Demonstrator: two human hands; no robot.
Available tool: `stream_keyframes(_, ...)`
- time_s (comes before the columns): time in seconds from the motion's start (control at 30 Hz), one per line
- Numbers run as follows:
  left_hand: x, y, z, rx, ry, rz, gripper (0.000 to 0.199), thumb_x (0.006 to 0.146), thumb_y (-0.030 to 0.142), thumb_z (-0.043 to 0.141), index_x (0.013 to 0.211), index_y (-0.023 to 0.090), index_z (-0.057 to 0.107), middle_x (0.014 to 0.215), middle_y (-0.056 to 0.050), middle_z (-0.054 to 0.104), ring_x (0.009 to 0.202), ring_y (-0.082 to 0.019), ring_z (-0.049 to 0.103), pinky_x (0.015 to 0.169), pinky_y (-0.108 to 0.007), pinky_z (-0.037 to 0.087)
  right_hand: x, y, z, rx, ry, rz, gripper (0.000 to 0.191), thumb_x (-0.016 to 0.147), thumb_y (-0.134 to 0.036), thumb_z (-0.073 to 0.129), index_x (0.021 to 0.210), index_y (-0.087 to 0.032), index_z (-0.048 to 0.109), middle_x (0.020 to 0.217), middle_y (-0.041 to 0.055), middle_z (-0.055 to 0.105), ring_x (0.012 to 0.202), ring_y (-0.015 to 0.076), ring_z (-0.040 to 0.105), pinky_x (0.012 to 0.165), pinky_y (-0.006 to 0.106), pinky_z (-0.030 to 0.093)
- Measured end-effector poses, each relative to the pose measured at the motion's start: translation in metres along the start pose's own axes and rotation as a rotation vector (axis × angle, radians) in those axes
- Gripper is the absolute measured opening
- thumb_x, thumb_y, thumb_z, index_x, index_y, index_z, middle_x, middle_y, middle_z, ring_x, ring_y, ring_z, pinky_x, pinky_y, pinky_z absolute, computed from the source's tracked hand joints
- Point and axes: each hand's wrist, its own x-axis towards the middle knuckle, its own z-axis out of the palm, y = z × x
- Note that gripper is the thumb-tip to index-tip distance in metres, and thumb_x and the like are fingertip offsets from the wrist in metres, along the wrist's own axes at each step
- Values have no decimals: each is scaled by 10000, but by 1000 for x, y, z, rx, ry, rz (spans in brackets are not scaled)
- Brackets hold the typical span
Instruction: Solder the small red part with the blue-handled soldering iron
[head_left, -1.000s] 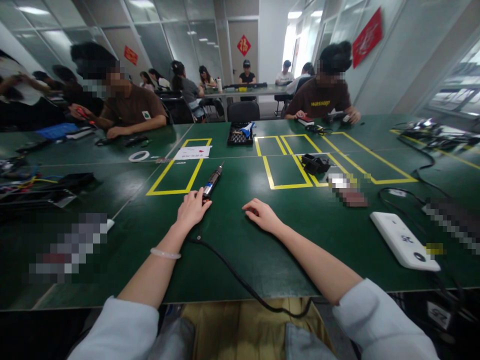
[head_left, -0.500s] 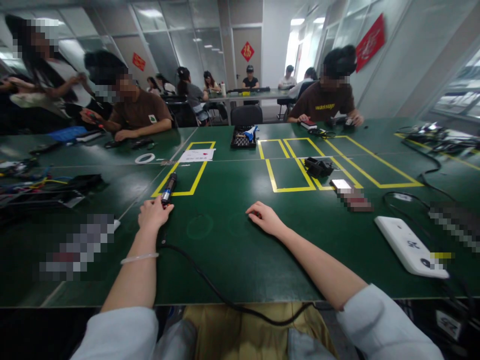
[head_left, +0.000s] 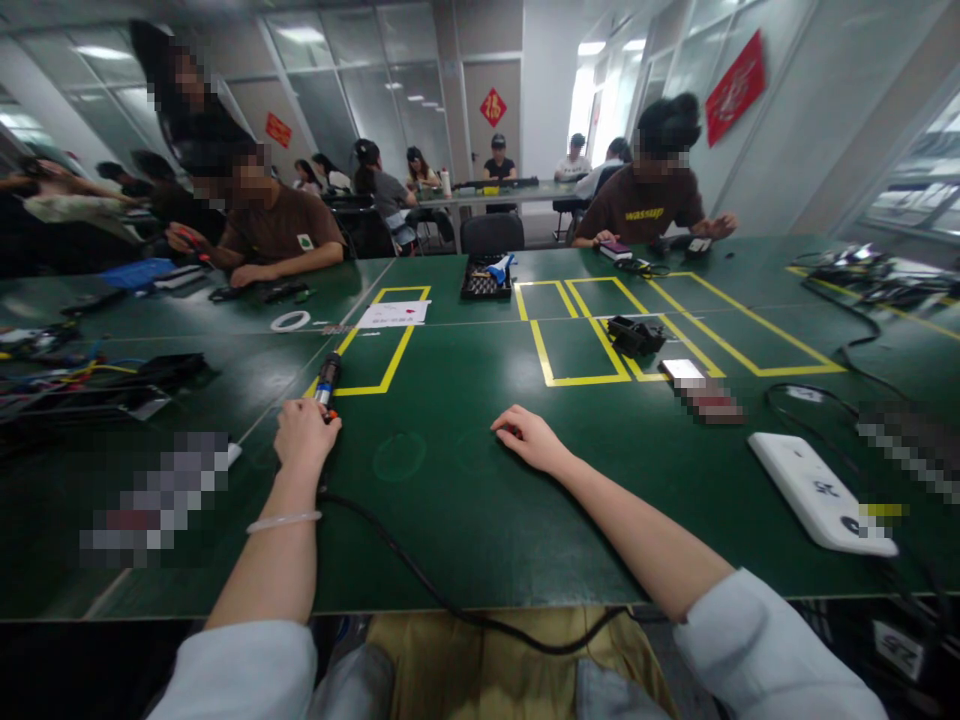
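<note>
My left hand (head_left: 306,435) is closed around the lower part of a black cylindrical tool (head_left: 327,378) with a blue and silver band. Orange parts show beside my fingers, and its far end points away over the near left corner of a yellow tape outline (head_left: 364,391). What kind of tool it is, I cannot make out. A black cable (head_left: 397,545) runs from beside my left wrist over the table edge; whether it joins the tool is hidden. My right hand (head_left: 531,438) rests on the green tabletop, fingers loosely curled and slightly apart, with nothing visible in them.
A white sheet (head_left: 395,314) lies across the left outline, beside a tape roll (head_left: 290,321). Further right are a black part (head_left: 636,337), a phone-like item (head_left: 703,390) and a white power bank (head_left: 821,492). A black tray (head_left: 480,283) stands behind. People sit opposite.
My left hand and the black tool have shifted slightly left, and the tool points more straight ahead. My right hand has stayed nearly still. A standing person at the left has moved rightward.
</note>
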Motion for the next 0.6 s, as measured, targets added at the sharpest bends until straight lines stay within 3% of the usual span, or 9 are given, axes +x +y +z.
stream_keyframes(0.17,-2,8,-5,-69,96,23,316,869,406,486,1019,171,635,1134,-191,585,1019,-353,580,782,-464,497,0,0,1,-11,5,1,140,864,-147,569,948,-186,674,911,25,586,717,110,543,708,243,432)
stream_keyframes(0.23,-5,21,-5,-189,120,104,324,875,400,480,1057,178,631,1058,-149,637,963,-306,610,806,-429,493,0,0,1,-12,8,9,140,863,-150,570,947,-188,675,910,24,587,716,110,541,710,243,431)
stream_keyframes(0.3,-12,42,-4,-397,73,234,333,866,402,495,1068,176,634,988,-103,675,899,-246,634,834,-372,489,1,-1,1,-7,8,16,145,868,-153,562,953,-188,673,915,26,591,714,110,540,709,245,431)
stream_keyframes(0.43,-41,99,-4,-692,-223,527,364,840,440,534,1039,176,686,1024,-76,690,914,-202,636,856,-315,478,1,-1,1,9,15,20,151,874,-170,552,975,-184,664,915,30,598,718,113,543,700,246,434)
stream_keyframes(0.53,-68,138,-8,-753,-558,674,433,845,441,535,1152,168,674,1066,-90,665,865,-187,617,772,-301,483,1,0,1,63,31,28,190,882,-203,546,1049,-182,634,880,21,609,716,115,544,691,243,438)
stream_keyframes(0.6,-82,156,-12,-821,-766,732,487,855,424,531,1254,158,617,980,-74,654,775,-154,586,713,-281,467,1,-1,1,137,23,38,240,888,-232,544,1115,-178,600,854,10,611,691,110,539,670,237,439)
